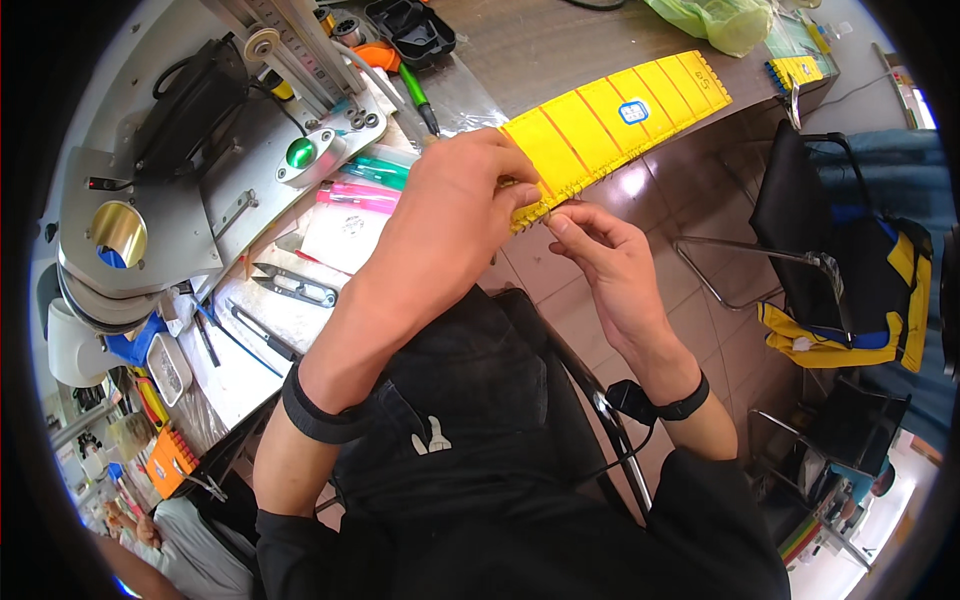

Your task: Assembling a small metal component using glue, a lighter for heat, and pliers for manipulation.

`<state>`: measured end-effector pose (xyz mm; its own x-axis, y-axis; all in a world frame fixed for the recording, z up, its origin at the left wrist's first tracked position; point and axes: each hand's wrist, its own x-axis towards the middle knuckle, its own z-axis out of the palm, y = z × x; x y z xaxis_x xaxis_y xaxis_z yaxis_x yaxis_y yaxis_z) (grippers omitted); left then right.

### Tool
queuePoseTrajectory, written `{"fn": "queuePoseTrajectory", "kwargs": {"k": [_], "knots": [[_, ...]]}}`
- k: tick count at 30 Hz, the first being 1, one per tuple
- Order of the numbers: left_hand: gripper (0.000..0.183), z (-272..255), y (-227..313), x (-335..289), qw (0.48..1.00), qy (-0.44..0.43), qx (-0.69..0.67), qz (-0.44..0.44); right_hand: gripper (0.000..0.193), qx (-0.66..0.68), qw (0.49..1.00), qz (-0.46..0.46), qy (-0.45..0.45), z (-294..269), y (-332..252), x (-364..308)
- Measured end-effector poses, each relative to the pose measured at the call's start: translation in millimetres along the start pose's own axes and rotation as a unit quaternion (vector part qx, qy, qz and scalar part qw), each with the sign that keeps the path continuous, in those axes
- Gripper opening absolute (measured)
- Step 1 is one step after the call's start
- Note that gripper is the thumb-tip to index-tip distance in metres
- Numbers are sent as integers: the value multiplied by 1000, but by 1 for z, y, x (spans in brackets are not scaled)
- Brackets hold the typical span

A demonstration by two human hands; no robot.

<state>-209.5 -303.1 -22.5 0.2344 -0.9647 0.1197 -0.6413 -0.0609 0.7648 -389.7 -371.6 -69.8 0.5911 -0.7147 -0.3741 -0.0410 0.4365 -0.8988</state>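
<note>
A long yellow fabric-like strip (590,120) with thin red cross lines, dark stitching along its edges and a small blue-and-white patch reaches out over the table's edge. My left hand (440,215) is closed around its near end, the fingers curled over it. Right at that end's lower corner, my right hand (615,260) pinches with thumb and forefinger. Whatever lies between those fingertips is too small to make out. Black bands circle both wrists.
Left of my hands stand a machine with a green button (300,152), thread snips (295,285), a box cutter (265,330) and a green pen (418,98). A green plastic bag (715,22) lies at the back. Black chairs (810,200) stand to the right.
</note>
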Motion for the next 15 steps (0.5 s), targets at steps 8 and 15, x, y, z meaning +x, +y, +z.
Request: {"fn": "queuePoseTrajectory", "kwargs": {"k": [8,15], "knots": [[17,2,-6,7,997,17,-49,-59,19,-40,999,3,1,1,-1,3],[20,9,-8,6,997,32,-44,-61,20,-69,997,-19,16,1,1,4]]}}
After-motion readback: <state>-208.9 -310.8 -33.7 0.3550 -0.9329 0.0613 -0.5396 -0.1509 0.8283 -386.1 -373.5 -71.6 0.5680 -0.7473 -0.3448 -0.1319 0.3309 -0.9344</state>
